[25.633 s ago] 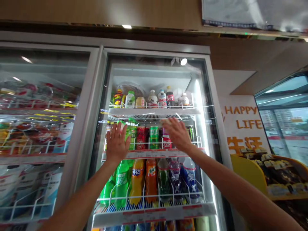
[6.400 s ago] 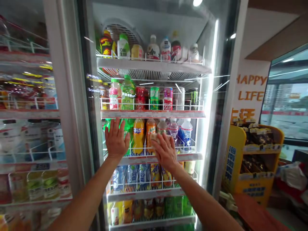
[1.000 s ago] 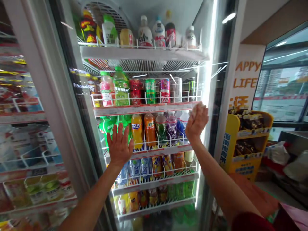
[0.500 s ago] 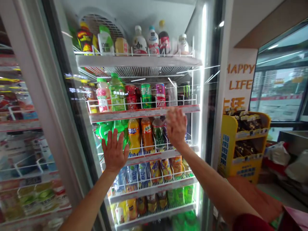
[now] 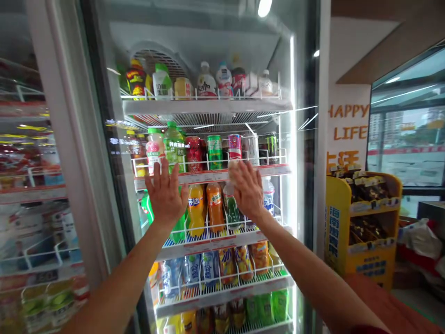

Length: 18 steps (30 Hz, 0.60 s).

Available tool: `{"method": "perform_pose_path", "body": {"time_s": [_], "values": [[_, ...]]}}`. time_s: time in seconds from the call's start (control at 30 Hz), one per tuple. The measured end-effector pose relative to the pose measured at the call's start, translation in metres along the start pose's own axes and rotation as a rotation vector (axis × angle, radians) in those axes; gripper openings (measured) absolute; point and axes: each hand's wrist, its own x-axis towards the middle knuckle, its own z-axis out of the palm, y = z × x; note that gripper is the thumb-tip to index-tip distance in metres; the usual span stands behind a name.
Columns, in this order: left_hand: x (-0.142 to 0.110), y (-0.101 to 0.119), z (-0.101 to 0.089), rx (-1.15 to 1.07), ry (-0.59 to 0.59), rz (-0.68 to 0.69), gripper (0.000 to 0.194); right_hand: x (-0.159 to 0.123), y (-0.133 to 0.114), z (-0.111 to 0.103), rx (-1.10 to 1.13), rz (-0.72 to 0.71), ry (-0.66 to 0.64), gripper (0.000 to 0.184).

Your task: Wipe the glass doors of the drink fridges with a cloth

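Both hands are raised in front of the glass door (image 5: 222, 35) of a lit drinks fridge. With its fingers stretched upward, my left hand (image 5: 167, 195) lies flat against or very near the glass, covering part of a green bottle (image 5: 174, 144). My right hand (image 5: 248, 192) is likewise flat and tilted leftward, its fingertips slightly blurred beside a pale patch that I cannot make out. Behind the glass between them show a yellow soda bottle (image 5: 196, 211) and an orange soda bottle (image 5: 214, 208). Neither hand visibly grasps anything.
Several wire shelves of bottles and cans fill the fridge, including a green can (image 5: 214, 150). A second fridge section (image 5: 31, 195) stands at left, past a grey door frame (image 5: 74, 139). A yellow display stand (image 5: 342, 222) with packets is at right, near a window (image 5: 410, 134).
My left hand has moved up over the glass. My right hand has shifted slightly left and down in the picture, closer to the left one. The camera view has tilted upward.
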Motion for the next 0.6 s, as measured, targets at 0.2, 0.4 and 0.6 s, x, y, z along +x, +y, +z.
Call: {"method": "perform_pose_path", "body": {"time_s": [0.2,0.4,0.6], "values": [[-0.006,0.001,0.006,0.017,-0.001,0.002,0.061,0.008,0.072,-0.018,-0.113,0.350,0.170,0.049],[-0.004,0.003,0.004,-0.002,0.017,-0.004,0.060,0.029,0.042,-0.005,-0.056,0.262,0.093,0.048],[-0.004,0.003,0.005,0.024,0.020,0.008,0.061,0.034,0.061,-0.013,-0.049,0.157,0.000,0.049]]}}
